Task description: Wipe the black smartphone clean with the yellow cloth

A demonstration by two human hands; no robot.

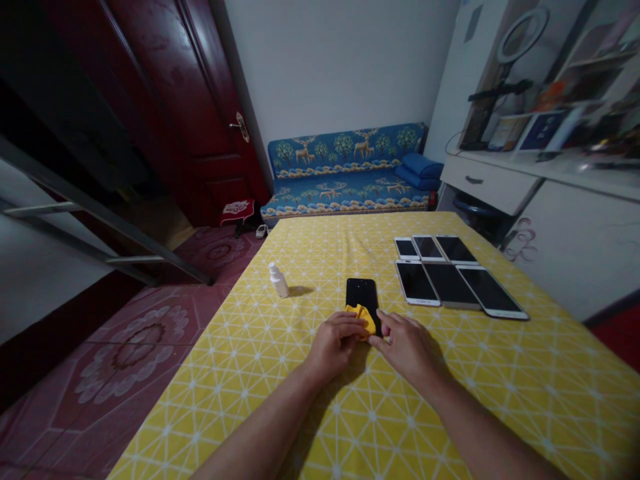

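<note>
A black smartphone lies face up on the table in front of me. My left hand presses a crumpled yellow cloth onto the lower part of its screen, fingers closed on the fabric. At the phone's lower right edge, my right hand grips the phone between thumb and fingers. The cloth and my fingers hide the phone's lower left part. To the left stands a small white spray bottle, upright and apart from both hands.
Several more phones lie in two rows on the right of the table, which has a yellow patterned tablecloth. Behind it is a blue sofa. A white cabinet stands to the right, a metal ladder to the left.
</note>
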